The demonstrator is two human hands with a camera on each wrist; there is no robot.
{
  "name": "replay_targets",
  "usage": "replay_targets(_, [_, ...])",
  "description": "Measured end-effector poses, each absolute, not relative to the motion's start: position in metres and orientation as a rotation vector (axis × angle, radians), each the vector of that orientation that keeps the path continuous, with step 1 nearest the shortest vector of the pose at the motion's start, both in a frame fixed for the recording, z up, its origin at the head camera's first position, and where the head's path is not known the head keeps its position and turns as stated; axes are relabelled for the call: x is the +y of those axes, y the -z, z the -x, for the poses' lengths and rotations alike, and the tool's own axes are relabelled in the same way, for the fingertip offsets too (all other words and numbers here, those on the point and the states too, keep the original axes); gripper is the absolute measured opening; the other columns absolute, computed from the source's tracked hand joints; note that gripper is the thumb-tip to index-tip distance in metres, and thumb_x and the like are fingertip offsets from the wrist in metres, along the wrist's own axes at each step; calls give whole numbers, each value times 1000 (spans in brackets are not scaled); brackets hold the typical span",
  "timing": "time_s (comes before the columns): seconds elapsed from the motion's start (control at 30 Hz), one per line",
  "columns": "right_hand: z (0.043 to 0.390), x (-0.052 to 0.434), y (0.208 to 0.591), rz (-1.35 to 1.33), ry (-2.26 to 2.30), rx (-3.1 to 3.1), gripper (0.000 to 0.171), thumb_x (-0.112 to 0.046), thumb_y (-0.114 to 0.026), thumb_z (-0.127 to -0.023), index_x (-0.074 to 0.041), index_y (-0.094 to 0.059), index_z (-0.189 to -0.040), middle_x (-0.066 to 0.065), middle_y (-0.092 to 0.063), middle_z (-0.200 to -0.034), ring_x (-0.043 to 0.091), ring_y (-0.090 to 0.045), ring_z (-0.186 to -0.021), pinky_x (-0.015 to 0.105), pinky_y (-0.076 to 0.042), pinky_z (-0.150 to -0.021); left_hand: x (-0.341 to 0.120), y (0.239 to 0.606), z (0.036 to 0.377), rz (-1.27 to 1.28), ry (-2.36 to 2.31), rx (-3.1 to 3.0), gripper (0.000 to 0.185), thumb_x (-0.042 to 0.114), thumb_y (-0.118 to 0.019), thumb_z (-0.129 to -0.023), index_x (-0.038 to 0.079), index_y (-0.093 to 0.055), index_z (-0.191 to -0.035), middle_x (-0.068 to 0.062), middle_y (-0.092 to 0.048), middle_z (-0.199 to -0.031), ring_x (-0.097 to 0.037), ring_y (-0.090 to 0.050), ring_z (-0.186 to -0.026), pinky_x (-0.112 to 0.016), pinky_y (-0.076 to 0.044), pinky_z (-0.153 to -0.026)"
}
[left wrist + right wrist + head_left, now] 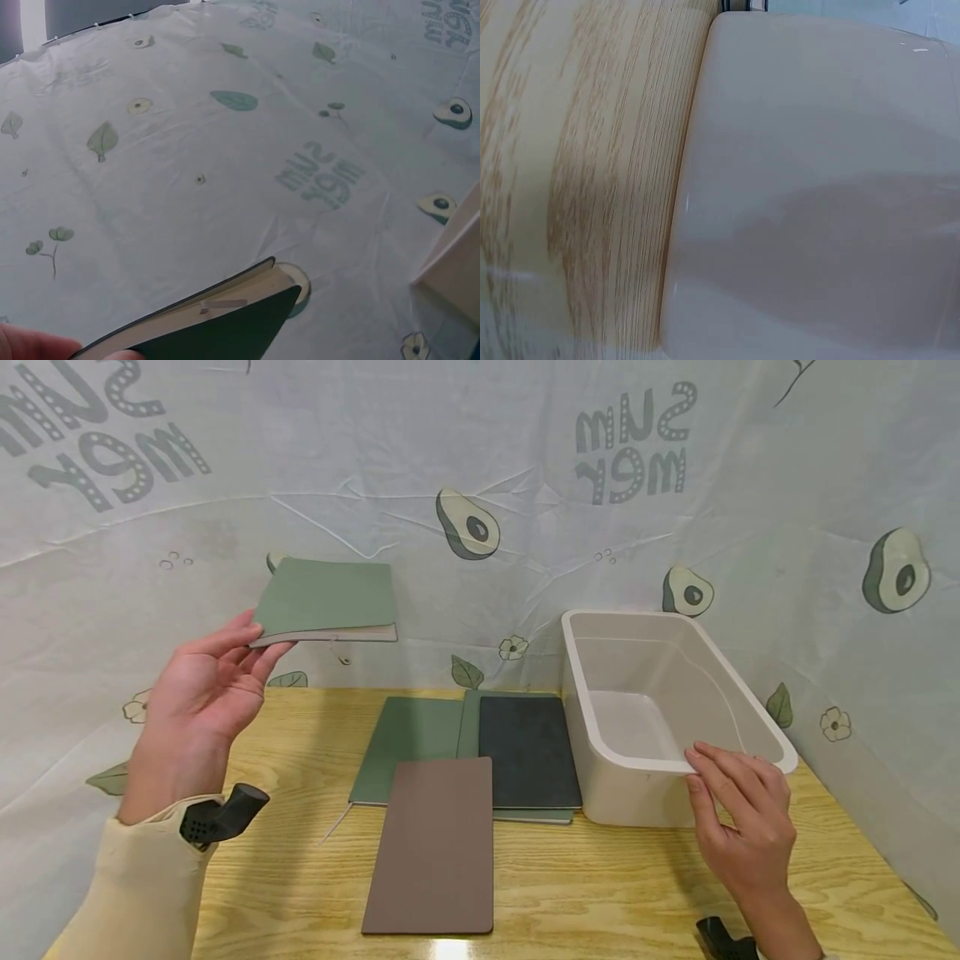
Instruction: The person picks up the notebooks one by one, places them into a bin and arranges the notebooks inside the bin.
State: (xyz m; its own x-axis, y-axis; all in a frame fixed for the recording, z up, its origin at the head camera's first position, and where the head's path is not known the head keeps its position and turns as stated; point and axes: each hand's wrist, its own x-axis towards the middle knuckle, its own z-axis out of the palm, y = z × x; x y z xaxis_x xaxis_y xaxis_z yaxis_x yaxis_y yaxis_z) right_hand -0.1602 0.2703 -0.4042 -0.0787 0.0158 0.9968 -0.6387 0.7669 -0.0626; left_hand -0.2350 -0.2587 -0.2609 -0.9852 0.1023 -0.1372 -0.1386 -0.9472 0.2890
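Observation:
My left hand (pixel 217 681) grips a light green notebook (pixel 330 597) by its near left corner, raised above the table. In the left wrist view the notebook (pixel 225 330) shows its pale page edges, with the covers slightly parted and a ribbon between the pages. My right hand (pixel 742 818) pinches the front rim of a beige plastic bin (pixel 637 793), fingertips over the edge and thumb against the outer wall. That outer wall of the bin (pixel 817 187) fills much of the right wrist view, where the hand itself is hidden.
Left of the bin, a brown notebook (pixel 435 852) partly covers a green notebook (pixel 412 735). Beside them a black notebook (pixel 528 752) lies on another green notebook (pixel 532 816). All rest on the wooden table (pixel 585 893), backed by a printed curtain (pixel 360 452).

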Motion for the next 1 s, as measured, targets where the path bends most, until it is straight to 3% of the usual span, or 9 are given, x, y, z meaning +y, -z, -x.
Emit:
replay_targets(0.2, [160, 271, 403, -523, -583, -1571, 39, -33, -70, -104, 4, -83, -99, 25, -79, -98, 45, -62, -91, 21, -43, -108, -252, 261, 235, 167, -2980, 526, 77, -11, -51, -105, 36, -35, -165, 20, -26, -166, -9, -42, -154, -39, -53, -111])
replay_targets(0.33, [160, 271, 404, -534, -587, -1573, 40, -33, -70, -104, 4, -83, -99, 25, -79, -98, 45, -62, -91, 21, -43, -108, -248, 261, 235, 159, -2983, 557, 77, -11, -51, -105, 34, -33, -166, 26, -16, -167, -3, -29, -159, -38, -52, -113])
replay_targets(0.5, [161, 272, 404, -532, -586, -1574, 40, -34, -70, -104, 3, -83, -100, 25, -79, -98, 45, -62, -91, 21, -43, -108, -243, 261, 237, 171, -2970, 556, 76, -12, -51, -105, 33, -38, -164, 22, -21, -165, -5, -27, -160, -39, -52, -112])
replay_targets(0.7, [160, 273, 405, -529, -582, -1581, 40, -34, -70, -104, 3, -83, -101, 25, -79, -99, 45, -62, -92, 21, -42, -109, -230, 260, 237, 131, -2957, 648, 80, -10, -48, -106, 35, -24, -169, 28, -8, -170, -1, -16, -162, -37, -49, -116])
replay_targets(1.0, [160, 274, 405, -531, -578, -1585, 40, -34, -70, -104, 3, -83, -101, 25, -79, -100, 46, -62, -92, 21, -42, -109, -207, 257, 237, 132, -2915, 782, 79, -7, -50, -106, 33, -24, -169, 25, -4, -174, -3, -18, -163, -32, -45, -118])
